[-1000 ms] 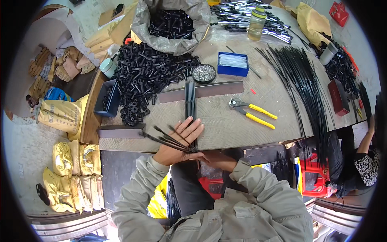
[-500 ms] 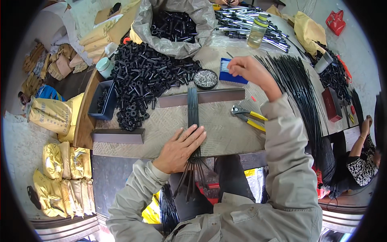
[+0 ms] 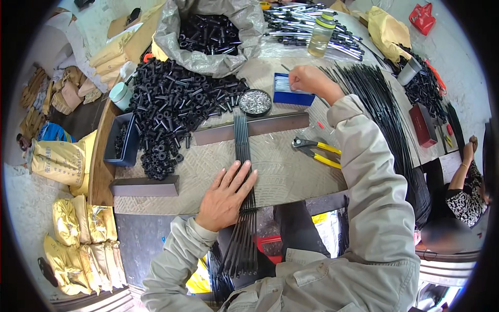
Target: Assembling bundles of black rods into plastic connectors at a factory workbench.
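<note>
My left hand (image 3: pixel 224 200) lies flat, fingers stretched out, on a row of thin black rods (image 3: pixel 243 151). The rods rest across a dark metal bar (image 3: pixel 213 135), and their lower ends hang past the table edge over my lap. My right hand (image 3: pixel 313 82) is over a blue box (image 3: pixel 295 98) of thin pale strips, its fingers curled together at the strips. Whatever is between those fingertips is hidden. Left of the box stands a round dish (image 3: pixel 255 103) of small shiny metal pieces. Pincers (image 3: pixel 318 151) with yellow handles lie below the box.
A heap of black tubular parts (image 3: pixel 176 99) covers the table's left, beside a dark blue bin (image 3: pixel 122 139) and a sack (image 3: pixel 208 65). A bottle (image 3: pixel 322 35) stands at the back. Long black rods (image 3: pixel 377 109) lie at right. A co-worker's arm (image 3: pixel 462 169) shows far right.
My right hand has come down to the strips in the blue box. The lower rod ends, fanned out before, hang closer together. The whole view has shifted slightly.
</note>
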